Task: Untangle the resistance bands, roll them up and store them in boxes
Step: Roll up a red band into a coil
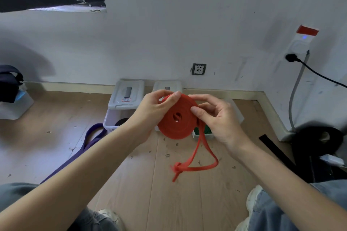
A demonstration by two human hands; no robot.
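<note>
A red resistance band (176, 118) is wound into a flat coil held in the air above the floor. My left hand (152, 112) grips the coil's left side, thumb on its top rim. My right hand (216, 118) pinches the coil's right edge with thumb and fingers. The band's loose tail (202, 163) hangs down in a loop with a knot (177, 168) near its end. A purple band (90, 140) lies on the floor at the left. A green band (206, 130) sits in a white box behind my right hand.
Open white boxes (112, 120) stand on the wooden floor by the wall, their lids (127, 95) leaning behind; one holds a black roll. A black roll (317, 140) and strap lie at the right under a plugged-in cable. My knees and shoes fill the bottom corners.
</note>
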